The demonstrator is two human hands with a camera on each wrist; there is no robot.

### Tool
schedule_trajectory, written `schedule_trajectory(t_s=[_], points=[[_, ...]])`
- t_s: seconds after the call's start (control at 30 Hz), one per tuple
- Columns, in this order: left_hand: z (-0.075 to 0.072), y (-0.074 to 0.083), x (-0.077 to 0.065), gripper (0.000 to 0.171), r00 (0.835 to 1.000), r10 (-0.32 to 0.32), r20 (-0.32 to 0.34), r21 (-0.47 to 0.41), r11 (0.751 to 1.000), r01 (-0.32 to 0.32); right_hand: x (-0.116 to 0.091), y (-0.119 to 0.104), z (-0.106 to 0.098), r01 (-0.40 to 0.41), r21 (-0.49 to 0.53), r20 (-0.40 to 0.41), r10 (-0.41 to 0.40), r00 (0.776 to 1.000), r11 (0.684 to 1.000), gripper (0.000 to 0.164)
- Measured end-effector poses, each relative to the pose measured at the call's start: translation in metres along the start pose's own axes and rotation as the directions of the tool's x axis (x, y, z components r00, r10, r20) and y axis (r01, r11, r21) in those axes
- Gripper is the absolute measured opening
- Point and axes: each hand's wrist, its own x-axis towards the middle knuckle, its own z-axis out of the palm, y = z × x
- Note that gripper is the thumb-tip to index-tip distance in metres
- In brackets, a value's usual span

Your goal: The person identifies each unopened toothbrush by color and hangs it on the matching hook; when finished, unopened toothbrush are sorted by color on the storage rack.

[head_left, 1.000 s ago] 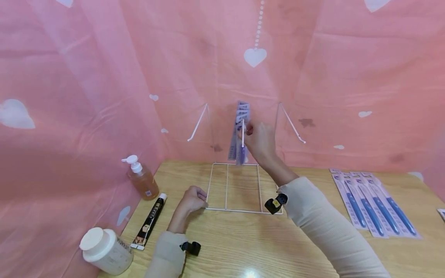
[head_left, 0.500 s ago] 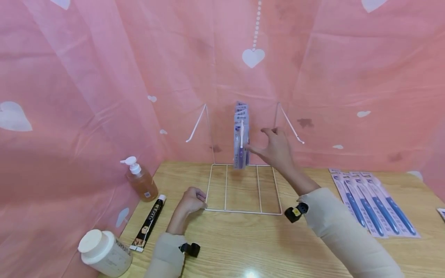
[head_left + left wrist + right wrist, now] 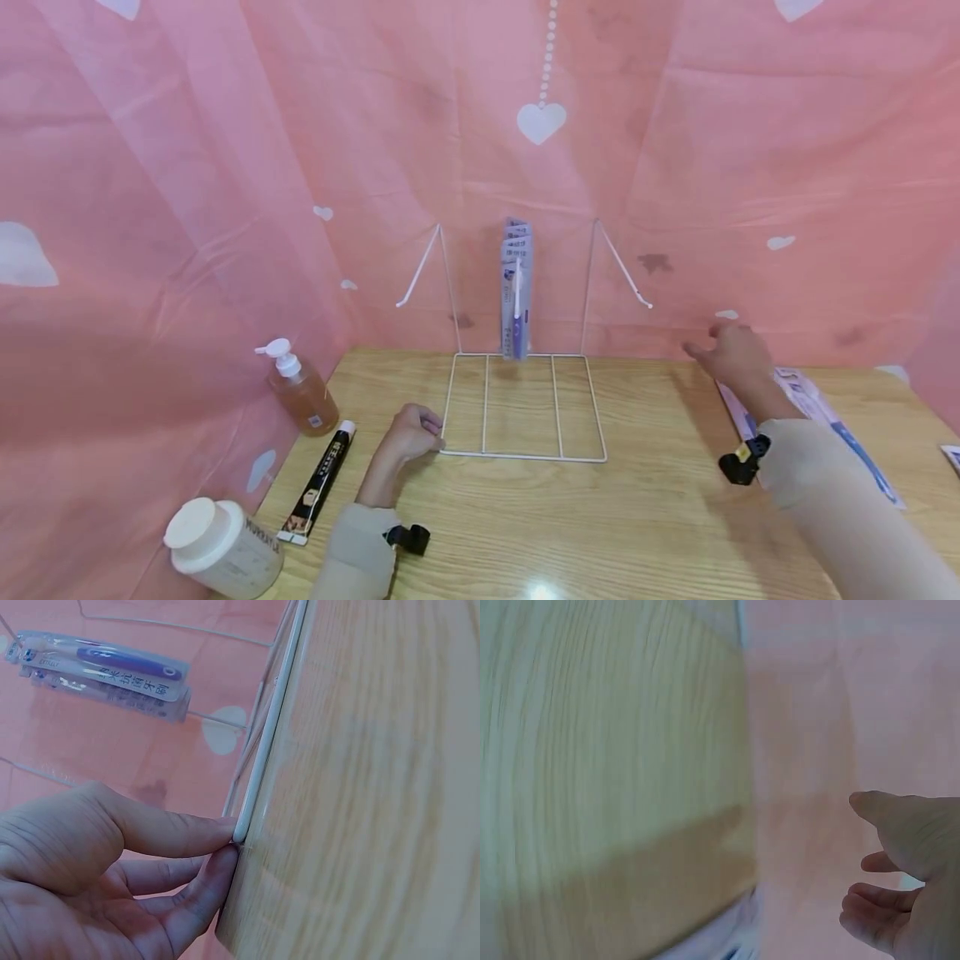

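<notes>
My left hand (image 3: 408, 433) pinches the front left corner of a white wire display rack (image 3: 525, 457) between thumb and fingers, at the end of the wire (image 3: 262, 765) in the left wrist view. Several packaged toothbrushes (image 3: 517, 312) hang one behind another on the rack's middle hook. Their purple handles (image 3: 127, 660) show in the left wrist view. My right hand (image 3: 735, 358) is held in the air at the right, fingers loosely spread and holding nothing. Below it lie blue-handled toothbrush packs (image 3: 862, 454), partly hidden by the hand and sleeve.
At the left stand a pump bottle of amber liquid (image 3: 303, 396) and a white lidded jar (image 3: 236, 550), with a black tube (image 3: 318, 483) lying between. The rack's side hooks (image 3: 420, 265) bear nothing. A pink cloth (image 3: 750, 167) hangs behind the table.
My right hand has let go of the toothbrush pack at the middle hook and moved right, over the packs on the table. The hanging packs have settled straighter. My left hand stays at the rack corner.
</notes>
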Motion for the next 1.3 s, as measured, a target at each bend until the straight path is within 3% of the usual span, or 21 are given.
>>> schedule_trajectory(t_s=[0.17,0.47,0.6,0.8,1.17,1.3], points=[[-0.001,0.001,-0.001,0.026,1.000,-0.017,0.002,0.002,1.000,0.017,-0.005,0.040,0.006,-0.051,-0.002,0.077,0.051,0.996,0.999,0.044],[0.000,0.004,0.000,0.027,1.000,-0.021,0.014,-0.009,1.000,0.021,-0.008,0.066,0.017,-0.083,-0.008,0.170,0.083,0.982,0.996,0.042],[0.000,0.003,0.000,0.027,1.000,-0.022,0.010,-0.005,1.000,0.022,-0.003,0.070,0.018,-0.121,-0.013,0.223,0.121,0.967,0.993,0.039],[-0.001,0.002,0.001,0.027,1.000,-0.019,0.001,-0.001,1.000,0.019,0.001,0.070,0.019,-0.098,-0.032,0.253,0.103,0.962,0.995,0.031],[0.000,0.001,0.000,0.028,1.000,-0.021,0.004,-0.026,0.999,0.021,0.001,0.062,0.017,0.032,-0.061,0.243,-0.016,0.970,0.998,0.022],[-0.001,0.002,0.000,0.028,1.000,-0.028,0.001,-0.023,0.999,0.028,0.003,0.056,0.014,0.041,-0.080,0.263,-0.018,0.965,0.996,0.024]])
